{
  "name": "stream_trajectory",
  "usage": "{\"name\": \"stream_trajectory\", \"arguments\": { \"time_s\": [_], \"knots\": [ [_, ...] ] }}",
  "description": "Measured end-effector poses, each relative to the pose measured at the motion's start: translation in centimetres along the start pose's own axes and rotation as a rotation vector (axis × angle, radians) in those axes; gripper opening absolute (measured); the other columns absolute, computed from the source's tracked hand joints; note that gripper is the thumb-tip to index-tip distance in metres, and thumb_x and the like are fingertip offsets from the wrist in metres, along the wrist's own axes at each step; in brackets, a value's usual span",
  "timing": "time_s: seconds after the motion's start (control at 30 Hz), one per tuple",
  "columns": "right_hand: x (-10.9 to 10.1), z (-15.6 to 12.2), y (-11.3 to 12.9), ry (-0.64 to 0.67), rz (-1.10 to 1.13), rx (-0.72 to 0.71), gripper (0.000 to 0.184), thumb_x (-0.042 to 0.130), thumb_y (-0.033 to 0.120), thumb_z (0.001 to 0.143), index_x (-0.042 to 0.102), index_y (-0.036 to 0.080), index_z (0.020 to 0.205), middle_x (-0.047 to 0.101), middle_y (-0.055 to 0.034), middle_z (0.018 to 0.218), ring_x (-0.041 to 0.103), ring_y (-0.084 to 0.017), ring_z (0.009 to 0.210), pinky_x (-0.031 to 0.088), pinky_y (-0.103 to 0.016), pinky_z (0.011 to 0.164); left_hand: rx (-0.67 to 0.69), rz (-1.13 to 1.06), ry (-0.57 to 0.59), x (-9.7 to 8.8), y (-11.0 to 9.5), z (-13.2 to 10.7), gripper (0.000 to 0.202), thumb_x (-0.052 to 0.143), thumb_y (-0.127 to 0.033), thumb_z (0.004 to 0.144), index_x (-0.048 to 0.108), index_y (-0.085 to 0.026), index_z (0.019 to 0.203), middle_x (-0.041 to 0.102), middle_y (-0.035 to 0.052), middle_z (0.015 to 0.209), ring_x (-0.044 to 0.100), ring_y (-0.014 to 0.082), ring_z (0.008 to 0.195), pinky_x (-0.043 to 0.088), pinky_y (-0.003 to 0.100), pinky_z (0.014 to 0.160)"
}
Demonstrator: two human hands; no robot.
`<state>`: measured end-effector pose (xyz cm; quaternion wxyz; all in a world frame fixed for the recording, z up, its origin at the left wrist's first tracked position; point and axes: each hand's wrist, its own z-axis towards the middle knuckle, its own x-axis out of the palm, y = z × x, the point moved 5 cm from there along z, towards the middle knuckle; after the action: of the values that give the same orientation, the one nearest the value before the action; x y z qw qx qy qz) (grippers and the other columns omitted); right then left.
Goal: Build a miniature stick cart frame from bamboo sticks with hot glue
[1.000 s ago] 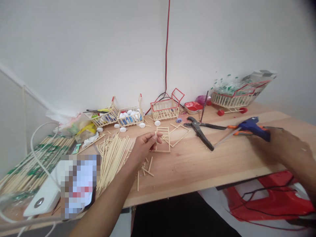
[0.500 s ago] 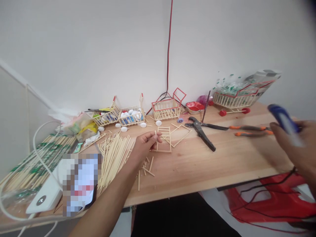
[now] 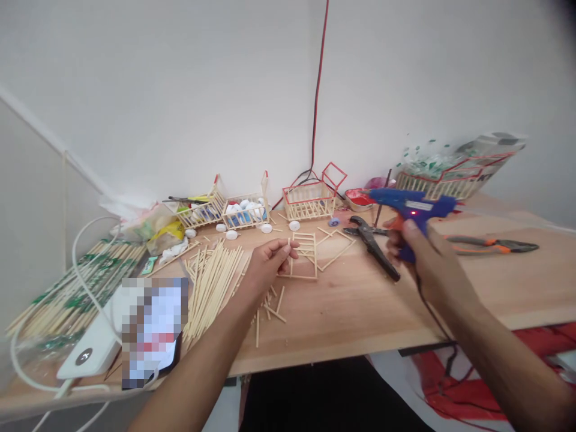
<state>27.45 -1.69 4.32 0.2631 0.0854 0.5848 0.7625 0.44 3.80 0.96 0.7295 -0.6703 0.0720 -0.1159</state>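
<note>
My right hand [image 3: 420, 252] grips a blue hot glue gun [image 3: 411, 207] with a lit red light and an orange trigger. Its nozzle points left, above the table. Between the thumb and fingers of my left hand [image 3: 272, 258] is a short wooden stick [image 3: 288, 245], held upright. That hand is over a flat ladder-like frame of sticks [image 3: 306, 277] lying on the wood; whether the stick touches the frame I cannot tell. A second, diamond-shaped stick frame [image 3: 335, 261] lies just right of it.
Loose sticks [image 3: 213, 288] are heaped left of my left hand. Small stick carts [image 3: 308, 201] stand along the wall. Black-handled pliers [image 3: 373, 246] and orange-handled pliers [image 3: 490, 245] lie to the right. A phone [image 3: 155, 330] and a white power strip [image 3: 92, 345] are front left.
My right hand has brought the glue gun from the far right in toward the middle. My left hand stays over the frame with its stick. The view has shifted slightly.
</note>
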Motion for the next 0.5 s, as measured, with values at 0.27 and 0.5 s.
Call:
{"name": "stream_trajectory", "arguments": {
  "time_s": [0.27,0.5],
  "knots": [
    [9.4,-4.5,0.8,0.533,0.266,0.018,0.037,0.055,0.05,0.088,0.062,0.015,0.099,0.064,-0.0045,0.077,0.052,-0.012,0.057,0.041,-0.025,0.053,0.082,0.118,-0.088,-0.8,-0.8,0.2,0.027,0.063,-0.034,0.079,0.071,-0.014,0.095,0.064,0.0022,0.076,0.045,0.0066,0.053,0.036,0.02,0.05],
    [8.8,-4.9,-2.0,0.34,-0.006,-0.036,0.039,0.057,0.052,0.085,0.064,0.014,0.084,0.061,-0.0052,0.071,0.053,-0.014,0.061,0.041,-0.025,0.054,0.076,0.154,-0.121,-1.0,-0.8,0.2,0.027,0.062,-0.034,0.078,0.072,-0.013,0.093,0.064,0.002,0.075,0.046,0.007,0.052,0.037,0.02,0.05]
  ]
}}
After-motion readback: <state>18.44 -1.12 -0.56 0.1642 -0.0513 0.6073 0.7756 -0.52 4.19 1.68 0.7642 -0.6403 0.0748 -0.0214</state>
